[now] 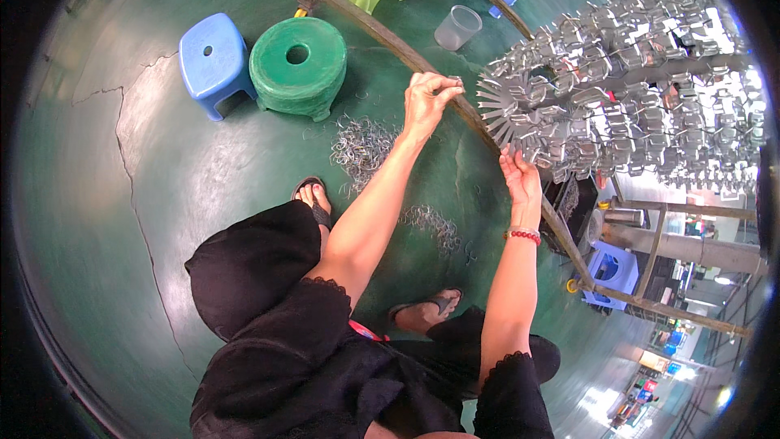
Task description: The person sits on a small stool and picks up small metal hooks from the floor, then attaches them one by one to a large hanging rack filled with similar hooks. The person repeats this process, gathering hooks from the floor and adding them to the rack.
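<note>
Metal bundle: a long cluster of bent, shiny silver metal pieces is hanging in rows, filling the upper right; its near end is spreading into a fan of flat silver blades just beside the frame.
Left hand: the left hand is reaching to the long brown bar of the frame, thumb and fingertips pressing together near the blades; what, if anything, lies between them is too small to tell.
Right hand: the right hand is holding its fingers upward, close together, the tips meeting the bundle's lower near edge; whether they are pinching a piece, I cannot tell.
Wrist: a red beaded bracelet is circling the right wrist.
Wire heaps: a larger tangle of curled silver wire bits is lying on the glossy green floor beyond the feet, a smaller silver heap nearer the right forearm.
Stools: a round dark-green plastic stool is standing beside a light-blue plastic stool.
Container: a translucent plastic cup is resting on the floor past the bar.
</note>
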Demonstrator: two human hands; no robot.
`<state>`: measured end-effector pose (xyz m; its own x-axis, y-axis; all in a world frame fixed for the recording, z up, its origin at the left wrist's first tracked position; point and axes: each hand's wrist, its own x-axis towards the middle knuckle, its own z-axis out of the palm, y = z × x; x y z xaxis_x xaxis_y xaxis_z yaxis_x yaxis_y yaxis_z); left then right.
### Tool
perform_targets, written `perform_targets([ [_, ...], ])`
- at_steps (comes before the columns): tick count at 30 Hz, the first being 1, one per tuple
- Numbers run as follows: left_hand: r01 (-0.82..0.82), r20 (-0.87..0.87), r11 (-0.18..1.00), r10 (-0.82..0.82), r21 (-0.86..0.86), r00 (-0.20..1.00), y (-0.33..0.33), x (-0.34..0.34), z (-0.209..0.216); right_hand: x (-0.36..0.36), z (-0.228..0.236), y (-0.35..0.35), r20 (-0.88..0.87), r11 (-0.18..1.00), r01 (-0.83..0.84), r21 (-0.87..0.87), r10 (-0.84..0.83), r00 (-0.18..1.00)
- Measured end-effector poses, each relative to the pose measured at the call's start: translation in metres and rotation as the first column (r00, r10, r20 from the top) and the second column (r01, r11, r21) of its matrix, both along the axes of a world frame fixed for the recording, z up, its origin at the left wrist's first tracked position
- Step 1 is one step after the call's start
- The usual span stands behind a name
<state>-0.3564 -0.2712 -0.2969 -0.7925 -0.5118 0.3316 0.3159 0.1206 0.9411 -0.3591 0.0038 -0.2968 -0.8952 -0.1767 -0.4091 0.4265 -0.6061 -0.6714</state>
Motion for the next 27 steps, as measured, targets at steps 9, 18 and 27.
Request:
perform_targets([
  [9, 0.116, 0.025, 0.991, -0.118, 0.073, 0.993, -0.015, 0.018, -0.001, -0.027, 0.002, 0.031, -0.057, 0.981, -0.179, 0.076, 0.183, 0.981],
  [18, 0.224, 0.231, 0.967, -0.247, 0.120, 0.941, -0.028, 0.023, -0.003, -0.058, -0.008, 0.072, -0.025, 0.937, -0.349, 0.014, 0.349, 0.937],
  [27, 0.196, 0.291, 0.978, -0.210, 0.075, 0.933, -0.039, 0.029, -0.010, -0.076, 0.003, 0.104, 0.094, 0.902, -0.105, 0.419, 0.072, 0.993],
])
